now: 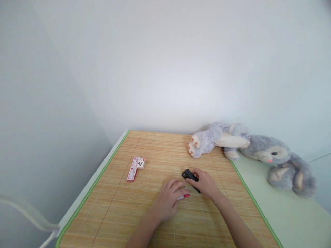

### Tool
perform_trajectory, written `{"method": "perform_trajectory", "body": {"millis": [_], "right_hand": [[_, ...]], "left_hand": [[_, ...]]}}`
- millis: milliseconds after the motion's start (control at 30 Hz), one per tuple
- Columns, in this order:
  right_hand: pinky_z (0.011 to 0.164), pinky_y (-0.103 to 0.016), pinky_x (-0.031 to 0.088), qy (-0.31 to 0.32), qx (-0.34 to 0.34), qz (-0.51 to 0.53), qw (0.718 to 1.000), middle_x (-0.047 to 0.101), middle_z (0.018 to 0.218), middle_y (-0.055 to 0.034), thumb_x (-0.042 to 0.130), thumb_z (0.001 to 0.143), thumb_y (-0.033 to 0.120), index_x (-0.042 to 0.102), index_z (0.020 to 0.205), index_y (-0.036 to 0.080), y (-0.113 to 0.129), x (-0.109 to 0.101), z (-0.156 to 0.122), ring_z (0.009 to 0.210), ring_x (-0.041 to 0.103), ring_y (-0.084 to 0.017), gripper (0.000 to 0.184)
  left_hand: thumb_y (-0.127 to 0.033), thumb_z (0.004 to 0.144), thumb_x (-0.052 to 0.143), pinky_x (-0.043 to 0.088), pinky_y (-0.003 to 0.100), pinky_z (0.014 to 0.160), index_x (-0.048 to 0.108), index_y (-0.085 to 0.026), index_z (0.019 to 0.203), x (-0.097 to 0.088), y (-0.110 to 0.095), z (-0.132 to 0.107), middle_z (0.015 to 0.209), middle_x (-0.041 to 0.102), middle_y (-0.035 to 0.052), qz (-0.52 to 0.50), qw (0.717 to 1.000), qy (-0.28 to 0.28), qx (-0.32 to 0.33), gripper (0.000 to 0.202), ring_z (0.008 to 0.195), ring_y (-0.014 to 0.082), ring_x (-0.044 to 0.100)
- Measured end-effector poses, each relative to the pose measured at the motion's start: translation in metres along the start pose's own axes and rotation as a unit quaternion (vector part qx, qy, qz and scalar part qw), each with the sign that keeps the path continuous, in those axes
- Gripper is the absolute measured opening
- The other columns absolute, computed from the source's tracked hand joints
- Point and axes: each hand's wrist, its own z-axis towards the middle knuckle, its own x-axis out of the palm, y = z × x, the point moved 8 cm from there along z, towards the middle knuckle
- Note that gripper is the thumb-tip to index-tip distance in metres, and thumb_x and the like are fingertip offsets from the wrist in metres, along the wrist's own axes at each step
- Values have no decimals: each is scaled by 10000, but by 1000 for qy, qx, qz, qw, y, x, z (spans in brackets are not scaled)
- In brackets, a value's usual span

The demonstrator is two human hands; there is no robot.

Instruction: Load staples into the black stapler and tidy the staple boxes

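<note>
A slim black oblong object (188,173), long axis running far-left to near-right, is pinched in the right hand (204,183) over a tan bamboo mat (160,148). Beside it, the left hand (168,198) partly covers a red-and-white box (184,197); its grip I cannot tell.

Was a pale table (289,213), largely under a green-edged bamboo mat (124,213); bore three small cardboard boxes (131,174) toward the left edge, a slim black object (186,173) and a partly hidden box (184,196) nearer the middle, a plush rabbit (254,144) toward the far right corner.
</note>
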Motion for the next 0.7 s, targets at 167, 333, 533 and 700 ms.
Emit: {"method": "perform_trajectory", "body": {"millis": [167, 333, 533, 700], "right_hand": [[573, -283, 340, -30, 49, 71, 996, 617, 640, 23, 635, 879, 650, 724, 998, 225, -24, 2, -23, 610, 578, -196, 451], [553, -295, 411, -58, 69, 166, 982, 658, 699, -9, 504, 957, 660, 685, 1141, 198, -11, 36, -39, 621, 621, -211, 529], [624, -329, 504, -70, 61, 239, 967, 712, 785, -34, 534, 942, 679, 671, 1160, 226, 21, 69, -28, 693, 665, -235, 521], [529, -347, 485, -116, 95, 283, 947, 700, 763, -44, 431, 952, 732, 662, 1257, 253, 6, 66, -45, 576, 621, -234, 613]], "left_hand": [[-113, 755, 612, 372, 497, 1151, 613, -390, 1318, -9, 13, 4, 1353, 626, 14, 17, 997, -11, -71, 627, 1286, 291, 506], [-155, 700, 679, 402, 493, 1118, 570, -356, 1368, -31, 52, -8, 1382, 604, 51, 17, 990, -51, -130, 707, 1296, 318, 503], [-266, 709, 797, 418, 466, 1137, 518, -348, 1443, -21, 57, -2, 1424, 597, 50, 5, 991, -51, -121, 789, 1328, 300, 506], [-465, 926, 618, 377, 504, 1150, 591, -330, 1341, -83, 98, -46, 1371, 610, 59, 106, 941, -216, -237, 437, 1308, 303, 513]]}}
